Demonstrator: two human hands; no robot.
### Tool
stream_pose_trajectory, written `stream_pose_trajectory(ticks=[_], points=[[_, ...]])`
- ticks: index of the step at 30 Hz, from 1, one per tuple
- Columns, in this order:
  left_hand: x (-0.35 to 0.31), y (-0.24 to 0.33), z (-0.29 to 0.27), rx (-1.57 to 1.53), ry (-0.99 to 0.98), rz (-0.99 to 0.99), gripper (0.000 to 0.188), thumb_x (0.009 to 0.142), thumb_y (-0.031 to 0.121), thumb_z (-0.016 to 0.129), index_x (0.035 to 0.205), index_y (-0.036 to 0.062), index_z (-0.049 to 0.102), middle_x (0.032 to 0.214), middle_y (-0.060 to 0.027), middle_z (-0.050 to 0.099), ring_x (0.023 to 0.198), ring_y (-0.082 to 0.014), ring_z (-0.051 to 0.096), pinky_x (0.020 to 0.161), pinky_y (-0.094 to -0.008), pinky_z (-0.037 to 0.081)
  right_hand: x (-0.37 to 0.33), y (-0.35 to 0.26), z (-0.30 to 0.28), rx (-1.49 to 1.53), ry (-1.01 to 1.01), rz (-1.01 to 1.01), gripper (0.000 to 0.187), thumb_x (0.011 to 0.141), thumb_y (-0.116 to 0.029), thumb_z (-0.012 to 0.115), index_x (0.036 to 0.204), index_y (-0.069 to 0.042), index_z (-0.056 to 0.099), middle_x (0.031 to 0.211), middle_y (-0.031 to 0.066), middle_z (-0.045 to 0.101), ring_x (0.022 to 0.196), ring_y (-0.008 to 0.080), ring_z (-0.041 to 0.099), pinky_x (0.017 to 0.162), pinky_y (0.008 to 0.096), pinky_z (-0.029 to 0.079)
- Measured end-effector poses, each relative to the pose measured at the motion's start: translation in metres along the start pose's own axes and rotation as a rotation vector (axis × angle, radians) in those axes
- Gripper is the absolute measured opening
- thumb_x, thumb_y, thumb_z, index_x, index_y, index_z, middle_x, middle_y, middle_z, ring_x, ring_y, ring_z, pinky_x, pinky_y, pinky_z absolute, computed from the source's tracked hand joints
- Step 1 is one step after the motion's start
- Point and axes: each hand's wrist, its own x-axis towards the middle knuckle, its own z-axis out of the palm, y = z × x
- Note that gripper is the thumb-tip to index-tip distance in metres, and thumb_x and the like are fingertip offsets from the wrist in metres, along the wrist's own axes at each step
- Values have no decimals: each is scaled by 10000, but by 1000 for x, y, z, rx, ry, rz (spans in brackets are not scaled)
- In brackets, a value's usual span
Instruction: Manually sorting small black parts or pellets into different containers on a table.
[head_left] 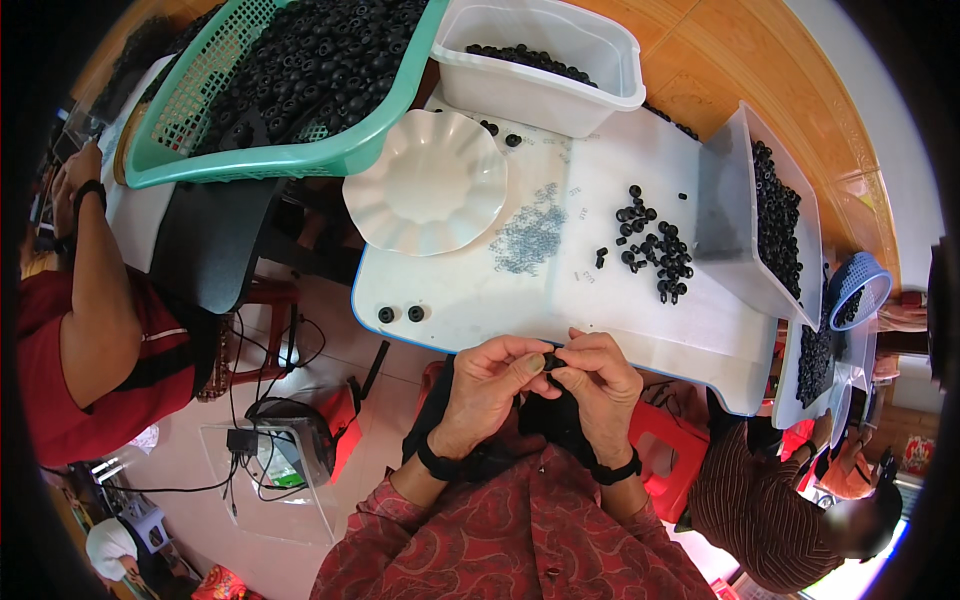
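Near the front edge of the white table, my left hand (490,388) and my right hand (602,392) meet with fingertips pinched together. Between them is a small black round part (551,361), mostly covered by the fingers, so its details cannot be made out. To the left, two black ring-like parts (415,314) lie side by side on the table (450,300). Beyond my hands, a patch of tiny thin metal-coloured pieces (530,234) is spread out. Right of it lies a loose group of small black knob-like parts (660,250).
A scalloped white plate (430,185) sits by a green basket (260,160) heaped with black parts. A white tub (560,95) and a translucent bin (725,200) hold more. People work at left and right. Cables (240,470) and a red stool (665,450) are below table level.
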Motion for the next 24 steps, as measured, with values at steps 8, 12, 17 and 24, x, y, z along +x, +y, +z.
stream_pose_trajectory(ticks=[8, 12, 17, 24], points=[[0, -6, 2, 49, 18, 118, 174, 947, 9, 588, 1106, -37, 641, 952, -102, 702, 790, -172, 712, 660, -207, 534, 0, -4, -1, -103, 0, -42, 167, 772, -15, 762, 921, -47, 694, 859, 47, 633, 800, 160, 610, 1059, 477, 390], [-1, -4, 5, 15, 49, 97, 184, 939, -4, 593, 1117, -39, 631, 959, -104, 702, 803, -173, 712, 672, -214, 542, 1, -5, 1, -80, 12, -28, 170, 775, -10, 757, 930, -48, 698, 871, 48, 634, 801, 160, 606, 1062, 477, 385], [0, -7, -1, 4, 39, 40, 178, 939, -3, 595, 1110, -30, 633, 955, -104, 701, 809, -168, 710, 680, -225, 553, 0, -2, 2, -37, 18, -5, 174, 780, 1, 749, 941, -46, 702, 877, 42, 633, 814, 153, 602, 1067, 473, 379], [0, -5, 2, 43, 70, 35, 156, 952, 40, 599, 1084, -16, 657, 935, -79, 710, 759, -138, 707, 605, -195, 503, -2, -1, 3, -27, 30, 12, 165, 785, 8, 743, 937, -43, 704, 874, 39, 630, 819, 150, 601, 1061, 466, 386]])
